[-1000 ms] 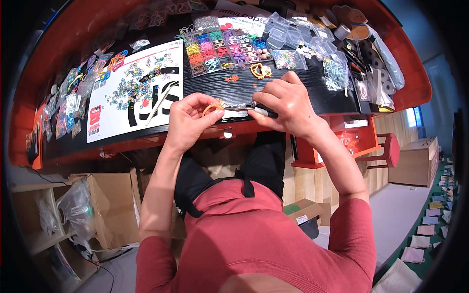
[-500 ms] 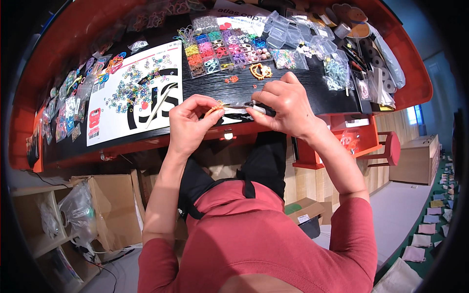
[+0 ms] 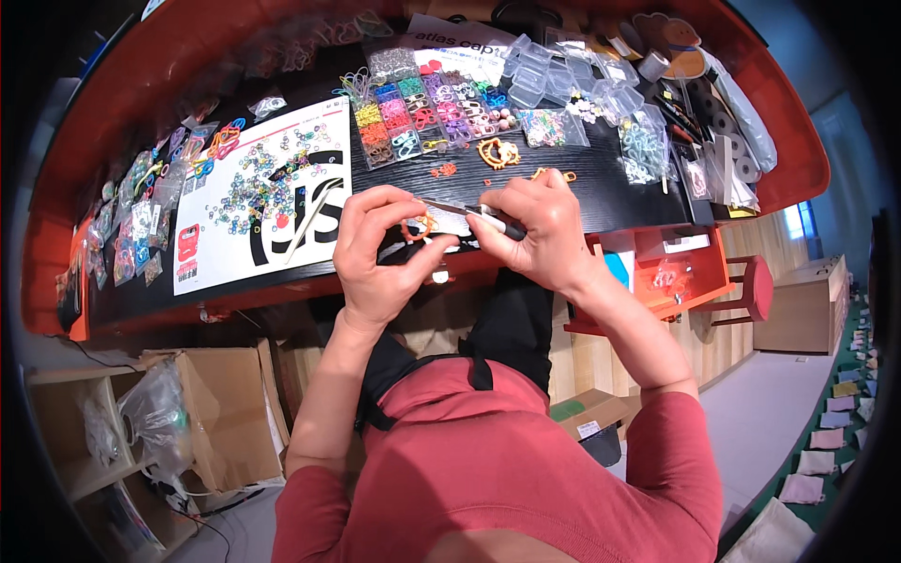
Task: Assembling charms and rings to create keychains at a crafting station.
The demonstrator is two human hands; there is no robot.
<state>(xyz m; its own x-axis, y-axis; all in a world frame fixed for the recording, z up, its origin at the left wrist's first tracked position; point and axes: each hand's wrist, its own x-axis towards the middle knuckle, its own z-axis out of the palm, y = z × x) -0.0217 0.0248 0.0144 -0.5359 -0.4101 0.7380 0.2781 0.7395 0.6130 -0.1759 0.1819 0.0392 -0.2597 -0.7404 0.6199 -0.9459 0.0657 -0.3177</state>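
Both hands work at the black table's (image 3: 601, 192) near edge, little bare surface around them. The left hand (image 3: 380, 249) pinches one small orange ring (image 3: 419, 228); the right hand (image 3: 540, 230) grips one dark-handled tool (image 3: 483, 214) — its tip at the ring. At 12 o'clock, one sorted bead tray (image 3: 422, 117); at 10 o'clock, one white sheet (image 3: 267, 202) strewn with rings.

Orange ring and a dark tool

The small orange ring (image 3: 419, 228) is upright; the thin tool (image 3: 469, 210) lies level at its 3 o'clock, touching.
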